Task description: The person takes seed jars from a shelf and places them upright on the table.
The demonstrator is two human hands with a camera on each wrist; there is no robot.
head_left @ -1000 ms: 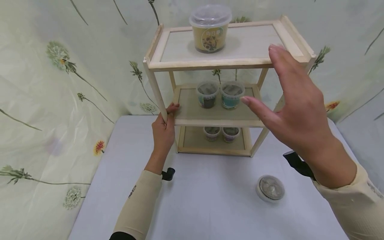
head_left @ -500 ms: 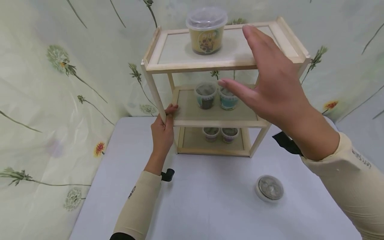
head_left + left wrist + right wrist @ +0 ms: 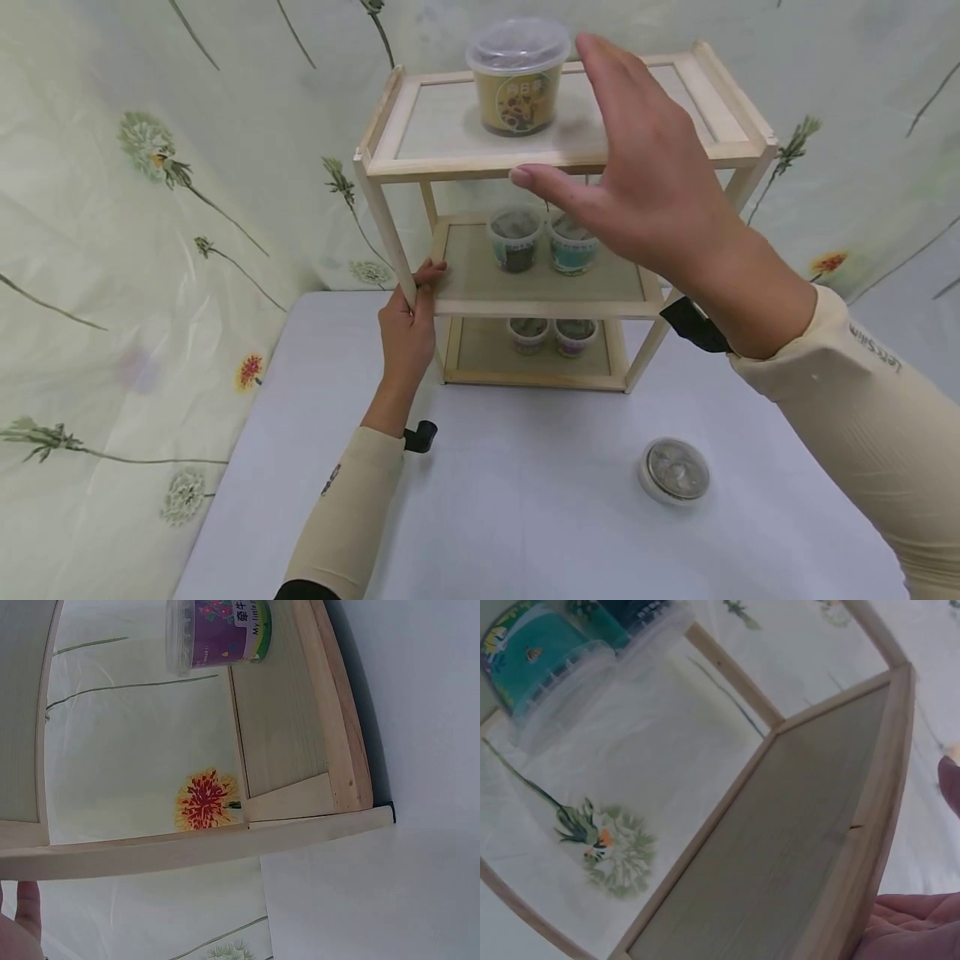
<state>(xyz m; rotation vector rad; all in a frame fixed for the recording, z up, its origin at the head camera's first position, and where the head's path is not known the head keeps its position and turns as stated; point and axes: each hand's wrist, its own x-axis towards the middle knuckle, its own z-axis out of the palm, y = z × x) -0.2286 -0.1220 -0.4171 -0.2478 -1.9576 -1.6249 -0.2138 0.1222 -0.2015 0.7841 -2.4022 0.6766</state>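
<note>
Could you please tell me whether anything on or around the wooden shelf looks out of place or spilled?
Only mildly: one round tub sits on the table, apart from the five cups standing upright on the wooden shelf. I see no spill.

Up top in the frame, we've got a tub in sunny yellow! We spot a teal cup at centre, a purple-labelled cup, pale wood on the rack, a whitish desk, beige sleeves, and a pale green backdrop patterned with flowers, one red-and-yellow bloom glowing at left!
</note>
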